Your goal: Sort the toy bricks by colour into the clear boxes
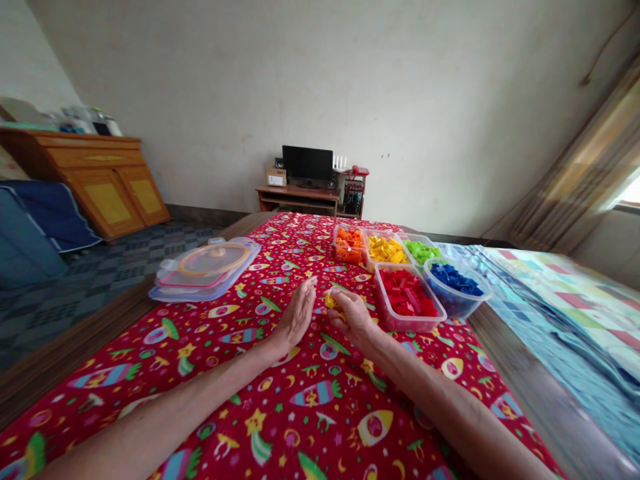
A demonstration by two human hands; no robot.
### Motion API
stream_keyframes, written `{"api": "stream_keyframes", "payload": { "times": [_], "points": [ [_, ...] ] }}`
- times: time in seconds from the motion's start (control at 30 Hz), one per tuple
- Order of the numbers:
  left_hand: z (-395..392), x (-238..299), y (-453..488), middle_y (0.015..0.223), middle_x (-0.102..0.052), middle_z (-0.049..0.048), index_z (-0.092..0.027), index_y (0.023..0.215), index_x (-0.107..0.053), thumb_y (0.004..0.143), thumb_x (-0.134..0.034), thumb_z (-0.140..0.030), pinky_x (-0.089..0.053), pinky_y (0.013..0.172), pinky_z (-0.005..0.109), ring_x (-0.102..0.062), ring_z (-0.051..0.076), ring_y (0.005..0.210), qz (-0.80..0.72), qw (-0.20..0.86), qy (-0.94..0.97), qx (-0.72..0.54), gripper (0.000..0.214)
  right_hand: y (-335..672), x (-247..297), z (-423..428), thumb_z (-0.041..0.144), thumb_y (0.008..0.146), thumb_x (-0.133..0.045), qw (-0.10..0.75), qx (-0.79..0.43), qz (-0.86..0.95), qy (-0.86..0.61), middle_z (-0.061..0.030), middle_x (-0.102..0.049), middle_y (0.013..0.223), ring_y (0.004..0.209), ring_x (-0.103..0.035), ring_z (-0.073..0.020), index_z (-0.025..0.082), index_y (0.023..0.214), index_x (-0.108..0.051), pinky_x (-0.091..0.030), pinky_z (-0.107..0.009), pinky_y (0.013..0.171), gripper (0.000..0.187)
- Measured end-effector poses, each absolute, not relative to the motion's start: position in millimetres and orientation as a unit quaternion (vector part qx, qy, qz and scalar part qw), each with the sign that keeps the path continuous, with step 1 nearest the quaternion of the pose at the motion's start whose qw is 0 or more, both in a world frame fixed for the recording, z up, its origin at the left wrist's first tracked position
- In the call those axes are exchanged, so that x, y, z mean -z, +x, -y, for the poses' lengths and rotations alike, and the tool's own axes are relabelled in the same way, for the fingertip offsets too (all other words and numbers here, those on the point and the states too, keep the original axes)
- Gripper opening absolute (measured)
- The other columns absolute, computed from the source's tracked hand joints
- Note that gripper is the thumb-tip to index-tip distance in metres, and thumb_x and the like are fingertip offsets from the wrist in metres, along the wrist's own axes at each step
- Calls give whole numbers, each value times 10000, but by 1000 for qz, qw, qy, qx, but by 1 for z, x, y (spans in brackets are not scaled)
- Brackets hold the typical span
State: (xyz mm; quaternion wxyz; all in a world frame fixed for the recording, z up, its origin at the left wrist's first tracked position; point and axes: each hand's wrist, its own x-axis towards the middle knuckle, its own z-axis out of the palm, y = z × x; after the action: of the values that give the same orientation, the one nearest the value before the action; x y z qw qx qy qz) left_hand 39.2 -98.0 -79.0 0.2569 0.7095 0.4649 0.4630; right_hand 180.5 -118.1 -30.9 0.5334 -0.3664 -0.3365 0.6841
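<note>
Item: right hand (353, 315), centre of table, curled narrow around a small yellow piece (331, 301), likely a toy brick; fingers wrap it so that only its left edge shows, and its shape cannot be made out.

Item: left hand (297, 312), just left of the right hand, open and flat-fingered, edge down on the cloth, holding nothing; palm turned toward the yellow piece, close beside it, contact not clear.

Item: red printed tablecloth (280, 427), rockets and stars, covering the tabletop; both forearms rest along it.

Item: five clear tubs, grouped right of the hands, sorted by colour, which keeps each colour within reach of the right hand. Near row: red bricks tub (409, 298), blue bricks tub (456, 285). Far row: orange bricks tub (349, 245), yellow bricks tub (387, 249), green bricks tub (421, 250). Single bricks too small to count.

Item: stack of lids (206, 268), far left, set aside from the open tubs; number in stack unclear.

Item: monitor on low desk (307, 167), far wall; wooden cabinet (107, 180), left. Bed cover at right, cut off by the frame edge.
</note>
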Motion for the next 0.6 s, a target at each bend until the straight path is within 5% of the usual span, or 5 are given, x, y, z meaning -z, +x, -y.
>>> {"api": "stream_keyframes", "payload": {
  "times": [0.23, 0.37, 0.5, 0.6],
  "points": [
    [104, 82, 37, 1326, -545, 99, -247, 1257, -472, 980, -326, -409, -384, 1086, 447, -485, 231, 1273, -463, 221, 736, -442, 353, 231, -21, 99, 345, 622, -701, 587, -586, 417, -372, 68, -488, 548, 408, -393, -27, 149, 819, -594, -171, -119, 318, 298],
    [102, 79, 38, 1200, -591, 105, -222, 1161, -513, 965, -323, -341, -431, 1034, 430, -550, 222, 1165, -455, 221, 739, -446, 299, 274, -50, 51, 290, 650, -692, 628, -487, 449, -407, 57, -487, 536, 414, -399, -31, 151, 710, -550, -191, -124, 326, 207],
    [98, 77, 38, 1144, -600, 101, -212, 1112, -533, 945, -334, -319, -455, 1001, 416, -565, 220, 1114, -455, 238, 732, -448, 281, 302, -61, -14, 221, 813, -603, 576, -374, 479, -546, 28, -495, 552, 444, -438, -51, 126, 671, -544, -312, -155, 378, 180],
    [97, 78, 36, 1132, -600, 94, -213, 1104, -541, 939, -354, -319, -462, 990, 404, -567, 217, 1100, -462, 246, 721, -454, 270, 312, -57, -51, 282, 900, -578, 570, -333, 492, -568, -54, -631, 851, 678, -598, -119, 93, 938, -620, -509, -255, 578, 197]
  ]
}}
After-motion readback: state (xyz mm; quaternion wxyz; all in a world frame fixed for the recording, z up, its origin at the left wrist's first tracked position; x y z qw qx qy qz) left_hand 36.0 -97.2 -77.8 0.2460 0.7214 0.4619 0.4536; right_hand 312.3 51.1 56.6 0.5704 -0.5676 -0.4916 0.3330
